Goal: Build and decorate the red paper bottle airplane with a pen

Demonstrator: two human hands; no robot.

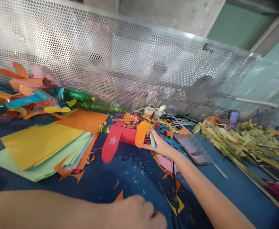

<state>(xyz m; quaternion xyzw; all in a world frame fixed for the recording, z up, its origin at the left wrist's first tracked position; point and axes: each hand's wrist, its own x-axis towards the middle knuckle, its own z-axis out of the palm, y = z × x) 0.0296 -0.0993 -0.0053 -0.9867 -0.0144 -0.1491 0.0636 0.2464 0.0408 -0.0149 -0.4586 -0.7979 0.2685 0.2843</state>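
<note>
My right hand (156,140) is closed around the bottom end of a plastic bottle made up as a toy plane (130,136). The plane has a red paper wrap, red wings with a white star and an orange paper tail; its green cap points left. A small teal piece (152,140) shows at my right fingers; I cannot tell what it is. My left hand (137,212) is low in front, its fingers curled under, apart from the plane. What it may hold is hidden.
Stacked coloured paper (41,140) lies left, below finished bottle planes (34,95) and green bottles (77,95). Paper scraps (170,171) litter the blue table (139,178). A phone (193,149) and pale dried strips (246,140) lie right. Behind a perforated metal screen (139,47) are people.
</note>
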